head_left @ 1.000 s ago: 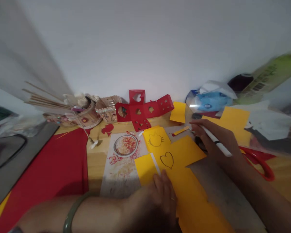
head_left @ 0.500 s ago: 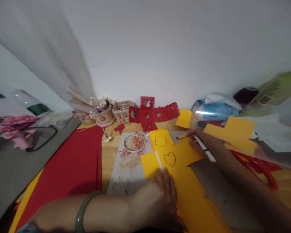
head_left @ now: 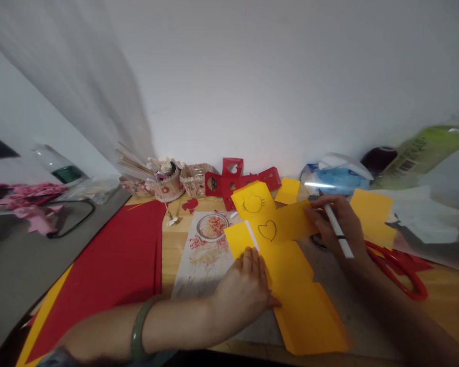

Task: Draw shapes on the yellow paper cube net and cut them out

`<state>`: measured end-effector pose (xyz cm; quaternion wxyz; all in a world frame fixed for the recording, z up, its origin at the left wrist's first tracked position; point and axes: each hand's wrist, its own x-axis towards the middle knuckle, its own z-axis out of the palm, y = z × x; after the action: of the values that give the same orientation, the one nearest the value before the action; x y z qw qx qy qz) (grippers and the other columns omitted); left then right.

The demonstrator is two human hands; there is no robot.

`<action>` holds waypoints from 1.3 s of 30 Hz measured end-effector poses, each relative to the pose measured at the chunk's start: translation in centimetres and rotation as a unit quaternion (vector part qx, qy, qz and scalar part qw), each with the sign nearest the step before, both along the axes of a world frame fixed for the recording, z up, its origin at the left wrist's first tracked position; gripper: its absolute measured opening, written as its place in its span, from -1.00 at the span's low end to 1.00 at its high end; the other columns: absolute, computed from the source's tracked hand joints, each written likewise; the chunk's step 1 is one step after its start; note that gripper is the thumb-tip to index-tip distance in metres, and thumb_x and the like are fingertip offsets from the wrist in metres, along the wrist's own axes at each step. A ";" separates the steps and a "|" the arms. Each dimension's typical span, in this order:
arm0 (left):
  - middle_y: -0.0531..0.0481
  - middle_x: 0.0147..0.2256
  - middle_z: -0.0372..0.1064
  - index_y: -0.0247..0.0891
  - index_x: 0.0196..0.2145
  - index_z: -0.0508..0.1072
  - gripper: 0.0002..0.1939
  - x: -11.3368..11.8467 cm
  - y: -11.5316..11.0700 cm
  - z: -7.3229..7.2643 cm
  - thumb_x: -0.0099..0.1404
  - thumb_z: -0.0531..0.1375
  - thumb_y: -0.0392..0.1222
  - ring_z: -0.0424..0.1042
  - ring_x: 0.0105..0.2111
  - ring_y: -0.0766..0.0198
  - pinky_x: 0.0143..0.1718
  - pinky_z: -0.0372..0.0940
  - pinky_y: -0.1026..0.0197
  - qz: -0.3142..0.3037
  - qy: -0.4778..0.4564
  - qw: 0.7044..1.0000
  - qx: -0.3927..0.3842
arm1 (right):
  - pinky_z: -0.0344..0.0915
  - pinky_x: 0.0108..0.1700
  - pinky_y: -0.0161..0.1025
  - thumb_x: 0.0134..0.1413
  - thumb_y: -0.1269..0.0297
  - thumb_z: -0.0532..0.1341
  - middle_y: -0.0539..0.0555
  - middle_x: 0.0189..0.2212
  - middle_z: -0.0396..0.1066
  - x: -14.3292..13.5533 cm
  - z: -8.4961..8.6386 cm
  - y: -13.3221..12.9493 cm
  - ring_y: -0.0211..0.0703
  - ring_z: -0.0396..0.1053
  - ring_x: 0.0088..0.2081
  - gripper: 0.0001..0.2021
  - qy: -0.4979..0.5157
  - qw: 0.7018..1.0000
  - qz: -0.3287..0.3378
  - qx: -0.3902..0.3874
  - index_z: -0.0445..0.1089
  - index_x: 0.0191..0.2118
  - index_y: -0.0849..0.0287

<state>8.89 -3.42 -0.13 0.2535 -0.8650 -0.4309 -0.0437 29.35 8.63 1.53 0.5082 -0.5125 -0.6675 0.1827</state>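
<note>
Centre frame, the paper cutout [head_left: 290, 270] has the left hand [head_left: 243, 290] on its left side, the right hand [head_left: 338, 224] at its right flap. Another cutout [head_left: 222, 191] sits behind, by the wall [head_left: 233, 76]. Card sheets [head_left: 115, 270] fill lower left on the tabletop [head_left: 171, 255]; scissors [head_left: 421, 291] lie lower right, past the right hand.

We get dim light, wall [head_left: 252, 97] shadowed at left, glare by blue packet [head_left: 346, 177], stretched edges, probably slight blur.
</note>
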 end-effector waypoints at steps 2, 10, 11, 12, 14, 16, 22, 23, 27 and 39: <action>-0.47 -0.06 0.41 -0.63 -0.07 0.48 -0.23 0.0 0.1 0.1 0.24 0.18 0.30 0.45 -0.04 -0.10 -0.18 0.42 0.14 -0.003 0.003 1.000 0.001 | 0.30 -0.42 -0.16 0.08 0.15 0.22 0.00 -0.44 0.38 0.0 -0.1 0.1 -0.05 0.41 -0.41 -0.85 0.013 1.000 -0.014 0.007 0.24 -0.27 0.02; -0.41 0.09 0.29 -0.53 0.04 0.41 -0.62 -0.3 -0.2 0.6 0.42 0.06 -0.18 0.31 0.11 -0.11 -0.01 0.32 0.04 -0.057 0.021 0.998 0.011 | 0.20 -0.44 -0.16 0.03 0.15 0.23 -0.04 -0.50 0.31 -0.3 -0.3 0.2 -0.10 0.28 -0.49 -0.85 0.008 0.998 -0.056 0.019 0.27 -0.31 0.03; -0.38 0.09 0.30 -0.51 0.03 0.42 -0.63 -0.2 -0.3 0.6 0.43 0.03 -0.18 0.33 0.10 -0.08 0.00 0.32 0.05 -0.065 0.022 0.998 0.010 | 0.18 -0.46 -0.17 0.03 0.14 0.23 -0.05 -0.51 0.30 -0.5 -0.2 0.0 -0.12 0.26 -0.51 -0.85 0.004 0.998 -0.056 0.017 0.26 -0.32 0.03; -0.34 0.07 0.33 -0.49 0.02 0.44 -0.63 -0.2 -0.4 0.6 0.43 0.01 -0.18 0.36 0.08 -0.05 -0.01 0.32 0.06 -0.072 0.022 0.997 0.009 | 0.16 -0.48 -0.18 0.03 0.14 0.22 -0.06 -0.53 0.28 -0.7 0.0 -0.2 -0.14 0.24 -0.54 -0.85 0.000 0.998 -0.058 0.015 0.26 -0.33 0.03; -0.28 0.01 0.41 -0.45 -0.03 0.48 -0.64 -0.1 -0.5 0.4 0.43 0.00 -0.18 0.42 0.02 0.00 -0.04 0.34 0.10 -0.085 0.021 0.996 0.006 | 0.16 -0.48 -0.20 0.03 0.15 0.21 -0.08 -0.55 0.27 -1.1 0.3 -0.6 -0.16 0.23 -0.56 -0.86 -0.002 0.998 -0.065 0.013 0.26 -0.34 0.04; -0.26 -0.04 0.45 -0.44 -0.06 0.50 -0.64 0.0 -0.5 0.3 0.43 0.00 -0.19 0.46 -0.03 0.04 -0.09 0.37 0.14 -0.089 0.020 0.996 0.004 | 0.17 -0.48 -0.20 0.04 0.15 0.21 -0.07 -0.55 0.28 -1.4 0.4 -0.9 -0.16 0.25 -0.55 -0.86 -0.003 0.997 -0.071 0.010 0.26 -0.34 0.05; -0.26 -0.13 0.49 -0.47 -0.10 0.51 -0.68 -0.1 0.1 0.7 0.40 0.04 -0.24 0.51 -0.15 0.09 -0.23 0.41 0.22 -0.112 0.032 0.993 0.003 | 0.27 -0.30 -0.11 0.04 0.16 0.24 0.03 -0.35 0.47 -1.5 0.9 -0.9 -0.02 0.41 -0.35 -0.82 -0.006 0.998 -0.059 0.002 0.37 -0.22 0.04; -0.25 -0.14 0.50 -0.47 -0.10 0.52 -0.69 -0.2 0.3 0.8 0.39 0.05 -0.24 0.51 -0.16 0.08 -0.23 0.41 0.20 -0.116 0.035 0.993 0.003 | 0.27 -0.25 -0.08 0.05 0.14 0.24 0.05 -0.30 0.48 -1.4 1.2 -1.0 0.01 0.42 -0.29 -0.81 -0.001 0.998 -0.062 0.009 0.38 -0.20 0.04; -0.26 -0.16 0.50 -0.48 -0.12 0.53 -0.70 -0.3 0.7 1.1 0.36 0.06 -0.28 0.52 -0.19 0.07 -0.22 0.42 0.17 -0.129 0.041 0.991 0.006 | 0.28 -0.25 -0.12 0.21 0.08 0.11 0.04 -0.33 0.45 -1.1 2.5 -2.0 -0.08 0.39 -0.31 -0.78 0.059 0.996 -0.053 0.029 0.42 -0.25 0.05; -0.27 -0.23 0.52 -0.52 -0.14 0.51 -0.67 -0.4 1.2 2.3 0.35 -0.02 -0.35 0.54 -0.26 0.05 -0.33 0.41 0.15 -0.187 0.021 0.981 0.049 | -0.10 -0.66 -0.34 -0.06 0.05 0.35 -0.12 -0.74 0.13 -1.8 2.5 -2.6 -0.33 0.04 -0.68 -0.71 0.192 0.958 0.078 -0.199 0.34 -0.58 0.09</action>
<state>8.50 -2.22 2.17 0.2917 -0.9176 -0.2533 -0.0931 27.53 6.05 4.05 0.4985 -0.5048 -0.5456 0.4462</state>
